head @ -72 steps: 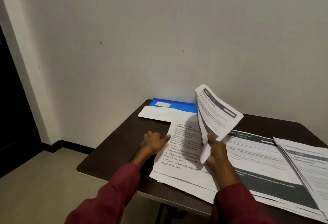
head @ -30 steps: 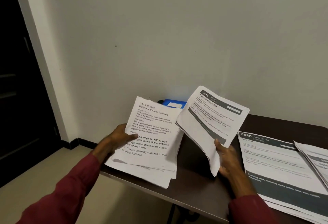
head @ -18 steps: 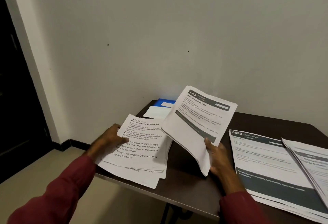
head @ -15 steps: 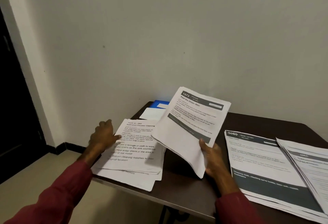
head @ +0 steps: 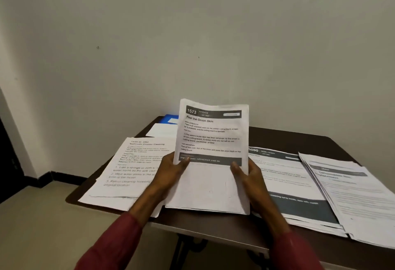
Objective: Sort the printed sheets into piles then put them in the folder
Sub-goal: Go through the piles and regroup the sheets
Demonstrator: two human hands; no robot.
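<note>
White printed sheets, dark header, held upright

left grip off left pile, now holding raised sheets

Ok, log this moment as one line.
left hand: grips 1573 stack | right hand: grips 1573 stack | blue folder: on table, untouched

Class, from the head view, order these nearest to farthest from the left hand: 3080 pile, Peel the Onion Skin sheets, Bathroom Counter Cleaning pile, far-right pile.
1. Peel the Onion Skin sheets, gripped by the left hand.
2. Bathroom Counter Cleaning pile, just left of it.
3. 3080 pile, right of the held sheets.
4. Far-right pile, farthest right.
</note>
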